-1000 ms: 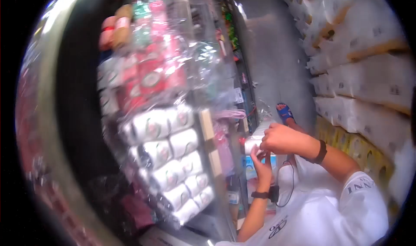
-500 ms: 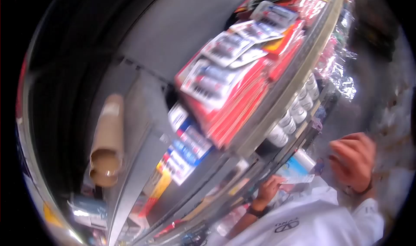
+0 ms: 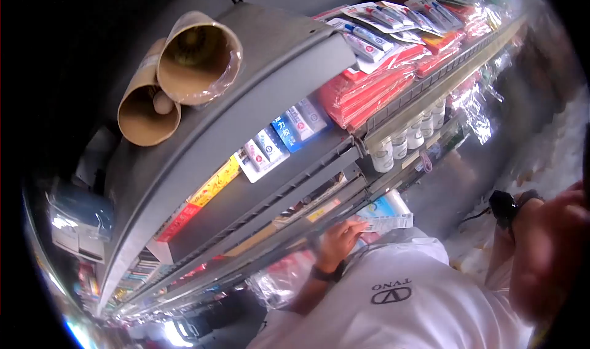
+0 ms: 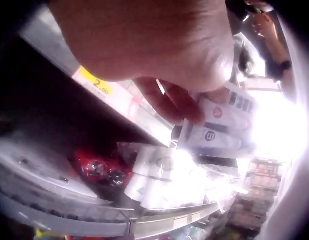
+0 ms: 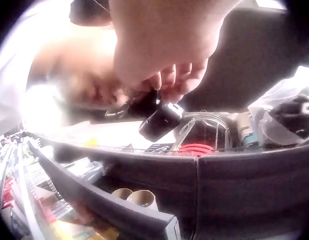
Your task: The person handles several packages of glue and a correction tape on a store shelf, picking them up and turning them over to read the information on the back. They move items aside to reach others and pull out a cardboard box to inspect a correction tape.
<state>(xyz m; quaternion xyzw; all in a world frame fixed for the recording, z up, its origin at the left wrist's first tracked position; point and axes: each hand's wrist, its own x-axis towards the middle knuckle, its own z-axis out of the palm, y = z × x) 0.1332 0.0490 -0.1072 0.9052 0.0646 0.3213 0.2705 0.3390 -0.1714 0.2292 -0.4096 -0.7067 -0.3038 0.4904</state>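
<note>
My left hand (image 3: 341, 244) pinches one edge of a white glue pack (image 3: 388, 223) low beside the shelves. Close up in the left wrist view, the glue pack (image 4: 222, 125) shows two tubes marked A and B, and the left hand (image 4: 149, 40) covers its upper part. My right hand (image 3: 550, 250) is raised close to the head camera, blurred at the right edge. Seen from the right wrist, the right hand (image 5: 167, 45) has bent fingers, their tips right at a small black device (image 5: 162, 121). Its thumb is hidden, and I cannot tell whether it grips the device.
A grey shelf (image 3: 270, 26) bears cardboard tubes (image 3: 200, 60) and stacked red packets (image 3: 369, 91) topped with carded tubes. More carded glue packs (image 3: 264, 152) hang along its front. White rolls (image 3: 399, 143) stand lower down. A yellow price label (image 4: 94, 82) sits on a shelf edge.
The right hand has left the left hand and risen toward the head. The view has swung from the wrapped rolls and aisle to the grey shelves. The left hand keeps the glue pack.
</note>
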